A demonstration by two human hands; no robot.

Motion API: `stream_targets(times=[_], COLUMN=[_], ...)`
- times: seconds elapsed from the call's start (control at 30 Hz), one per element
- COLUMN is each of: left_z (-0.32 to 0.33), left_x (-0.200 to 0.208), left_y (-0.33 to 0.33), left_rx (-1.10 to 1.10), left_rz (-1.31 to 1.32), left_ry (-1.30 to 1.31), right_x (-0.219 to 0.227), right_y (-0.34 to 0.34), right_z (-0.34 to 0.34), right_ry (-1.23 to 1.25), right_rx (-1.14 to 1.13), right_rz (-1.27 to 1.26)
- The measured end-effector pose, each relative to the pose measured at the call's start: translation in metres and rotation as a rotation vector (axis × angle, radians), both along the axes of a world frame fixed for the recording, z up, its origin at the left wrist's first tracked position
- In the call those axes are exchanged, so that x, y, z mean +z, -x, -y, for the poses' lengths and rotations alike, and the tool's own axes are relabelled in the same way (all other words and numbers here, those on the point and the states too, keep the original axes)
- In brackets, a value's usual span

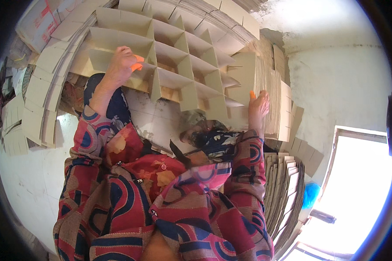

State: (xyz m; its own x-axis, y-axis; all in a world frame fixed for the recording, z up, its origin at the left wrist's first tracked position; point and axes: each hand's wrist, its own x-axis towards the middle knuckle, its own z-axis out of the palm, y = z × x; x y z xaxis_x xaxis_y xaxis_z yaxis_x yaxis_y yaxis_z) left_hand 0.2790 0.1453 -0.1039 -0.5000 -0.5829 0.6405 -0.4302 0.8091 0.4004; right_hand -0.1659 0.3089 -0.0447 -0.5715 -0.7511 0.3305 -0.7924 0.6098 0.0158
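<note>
A cardboard divider grid of crossed, slotted strips stands open-celled in front of me. My left hand is closed at its near left edge, with orange covers on the thumb and index finger. The top edge of a cardboard strip appears to run between those fingertips. Over to the right, my right hand grips the near end of a stack of cardboard strips. Its orange-covered thumb lies on the front face, and the fingers are at the edges, slightly blurred.
Layered slotted cardboard sheets lie at the left. More cardboard stacks stand behind the grid, and a bundle of strips is by my right elbow. A blue plastic bag is near the bright doorway. A white wall bounds the right.
</note>
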Motion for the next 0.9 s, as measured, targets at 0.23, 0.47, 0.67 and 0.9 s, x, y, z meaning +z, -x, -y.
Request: stream_targets(times=[0.23,0.47,0.67,0.9], left_z=[-0.002,-0.004,-0.003,-0.002], left_x=[0.006,0.009,0.006,0.005], left_y=[0.0,-0.001,0.0,0.001], left_rx=[0.005,0.021,0.02,0.02], left_rz=[0.028,0.023,0.019,0.014], left_ry=[-0.058,-0.046,-0.047,-0.041], right_x=[-0.03,-0.033,-0.026,-0.025], right_y=[0.04,0.055,0.051,0.039], right_z=[-0.026,-0.024,-0.024,-0.027], right_ry=[-0.2,-0.087,-0.057,0.105], right_rx=[0.056,0.095,0.077,-0.028], right_rz=[0.043,0.132,0.119,0.055])
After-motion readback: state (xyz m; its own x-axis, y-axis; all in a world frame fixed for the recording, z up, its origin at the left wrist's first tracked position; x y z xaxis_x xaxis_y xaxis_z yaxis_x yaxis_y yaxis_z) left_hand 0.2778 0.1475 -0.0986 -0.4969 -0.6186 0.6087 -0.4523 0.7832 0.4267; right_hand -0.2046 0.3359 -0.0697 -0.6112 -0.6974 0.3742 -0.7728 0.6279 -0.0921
